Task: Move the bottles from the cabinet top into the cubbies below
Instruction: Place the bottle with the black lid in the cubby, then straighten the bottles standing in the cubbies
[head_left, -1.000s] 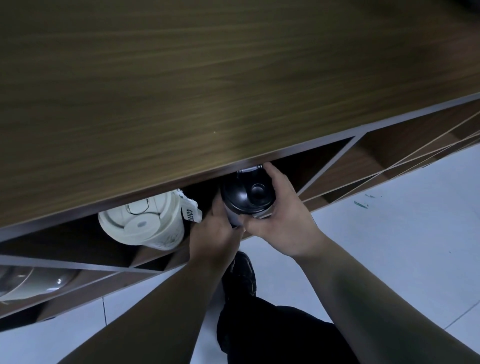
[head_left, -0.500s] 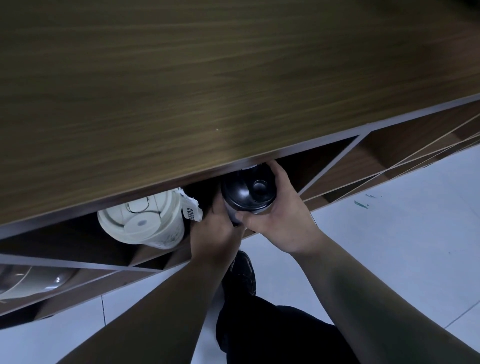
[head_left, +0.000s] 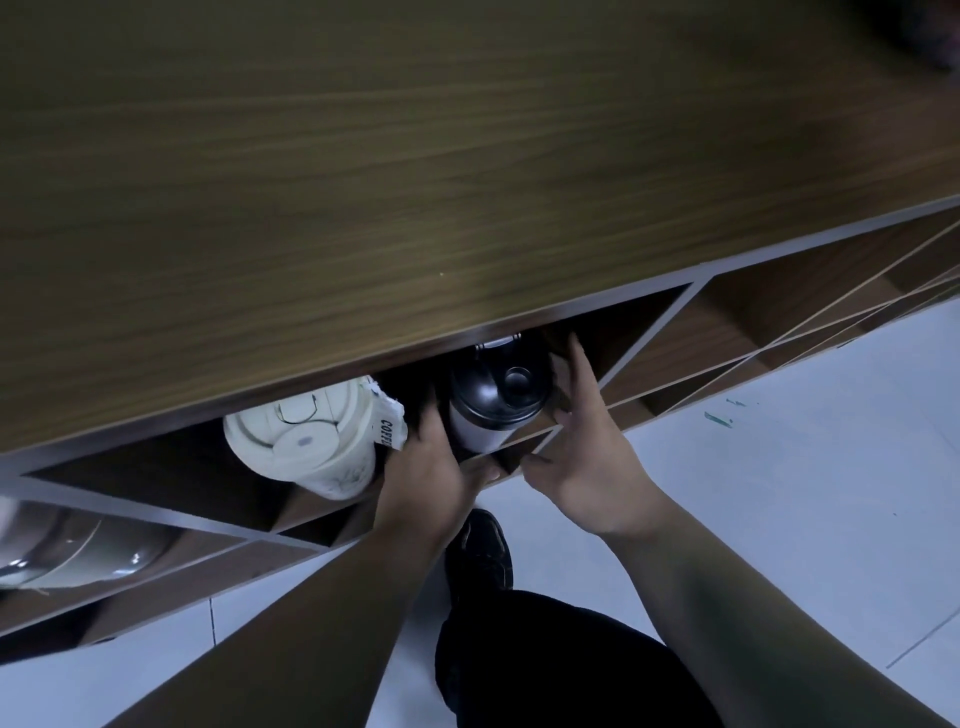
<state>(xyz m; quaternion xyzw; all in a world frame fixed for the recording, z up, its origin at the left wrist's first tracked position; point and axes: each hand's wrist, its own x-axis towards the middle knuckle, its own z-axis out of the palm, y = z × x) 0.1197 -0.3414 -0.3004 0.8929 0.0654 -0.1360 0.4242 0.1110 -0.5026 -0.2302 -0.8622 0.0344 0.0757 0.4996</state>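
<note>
A bottle with a black lid and pale body (head_left: 497, 387) stands in a cubby just under the wooden cabinet top (head_left: 415, 156). My left hand (head_left: 431, 470) lies against the bottle's left side with loose fingers, its thumb under the bottle's front. To the bottle's right, my right hand (head_left: 582, 447) is open with spread fingers, a small gap away from it. A cream lidded cup (head_left: 306, 447) with a paper tag (head_left: 389, 428) sits in the same cubby to the left.
A silvery bottle (head_left: 78, 551) lies in a lower cubby at the far left. More cubbies (head_left: 753, 312) open to the right, divided by thin panels. Below is pale tiled floor (head_left: 779, 493), with my dark shoe (head_left: 483, 551) and trouser leg close to the cabinet.
My right hand has let go of the black-lidded bottle and spread open to its right. The left hand has loosened its hold. The bottle now stands deeper in the cubby.
</note>
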